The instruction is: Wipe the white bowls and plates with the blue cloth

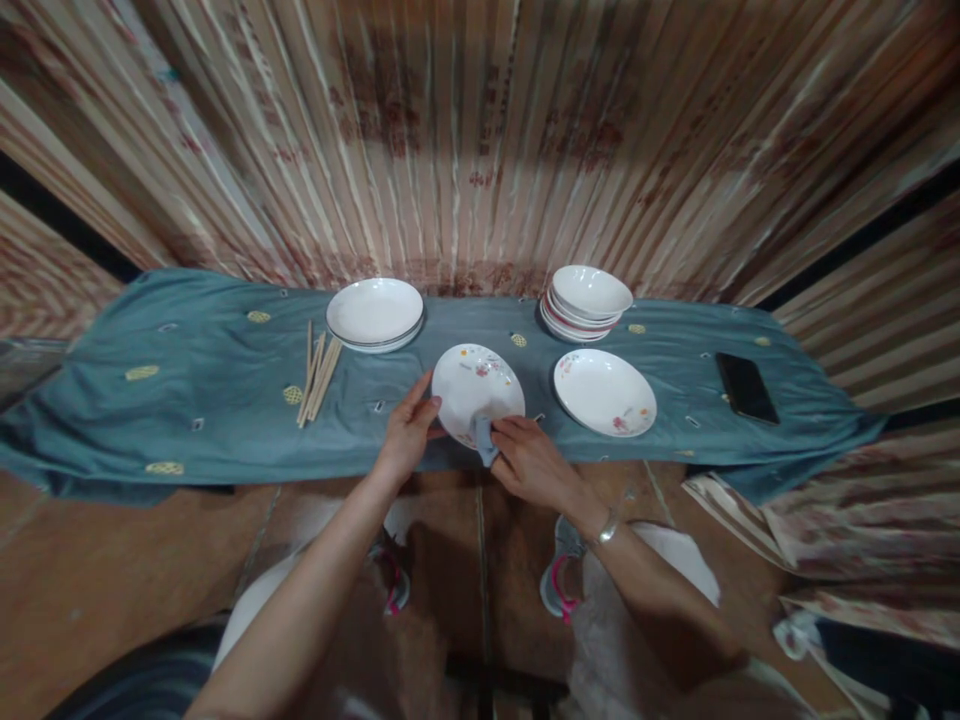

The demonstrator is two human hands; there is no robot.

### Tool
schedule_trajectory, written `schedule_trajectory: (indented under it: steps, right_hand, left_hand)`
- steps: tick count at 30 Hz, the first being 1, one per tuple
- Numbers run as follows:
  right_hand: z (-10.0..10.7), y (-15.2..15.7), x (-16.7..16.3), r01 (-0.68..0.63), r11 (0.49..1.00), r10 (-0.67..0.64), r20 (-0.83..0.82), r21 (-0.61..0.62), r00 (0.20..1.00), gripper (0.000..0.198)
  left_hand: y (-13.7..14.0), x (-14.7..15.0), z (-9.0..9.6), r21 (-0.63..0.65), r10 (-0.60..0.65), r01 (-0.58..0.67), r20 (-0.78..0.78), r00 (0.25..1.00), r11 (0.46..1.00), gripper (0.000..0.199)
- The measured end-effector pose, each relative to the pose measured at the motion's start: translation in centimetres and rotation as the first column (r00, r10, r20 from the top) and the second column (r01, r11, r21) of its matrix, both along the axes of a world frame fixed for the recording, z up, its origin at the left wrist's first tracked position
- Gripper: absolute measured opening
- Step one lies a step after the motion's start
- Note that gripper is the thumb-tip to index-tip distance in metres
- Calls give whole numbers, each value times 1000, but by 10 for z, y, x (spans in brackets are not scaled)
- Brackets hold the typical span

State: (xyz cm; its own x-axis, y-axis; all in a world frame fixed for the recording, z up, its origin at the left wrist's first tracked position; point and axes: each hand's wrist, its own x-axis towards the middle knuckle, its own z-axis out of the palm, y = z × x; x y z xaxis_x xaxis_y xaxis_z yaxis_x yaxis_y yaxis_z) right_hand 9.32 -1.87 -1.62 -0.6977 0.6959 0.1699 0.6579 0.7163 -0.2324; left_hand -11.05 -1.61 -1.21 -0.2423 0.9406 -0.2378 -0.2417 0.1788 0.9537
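Note:
A white plate with a floral pattern is held at the front of the cloth-covered table, tilted toward me. My left hand grips its left rim, thumb on top and fingers underneath. At the lower right rim, my right hand pinches a small blue-grey cloth against the plate's surface. To the right lies another white floral plate. Behind it stands a stack of white bowls, some with red bands. A pile of white plates rests at the back left.
Several wooden chopsticks lie left of the plate pile. A black phone sits near the table's right end. Patterned curtains hang right behind the green tablecloth. My feet and a tiled floor show below the front edge.

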Motion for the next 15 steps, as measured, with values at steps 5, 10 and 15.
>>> schedule_trajectory:
  steps: [5,10,15]
  right_hand:
    - [-2,-7,-16,-2,998,5,-49,70,999,20]
    - [-2,-4,-32,9,994,0,-82,112,997,21]
    - [3,3,-48,27,993,-12,-132,114,991,20]
  left_hand:
    - [0,1,-1,-5,-2,2,9,1000,1000,62]
    - [-3,0,-2,31,-22,22,3,1000,999,62]
    - [-4,-2,-6,61,-61,62,-26,998,996,65]
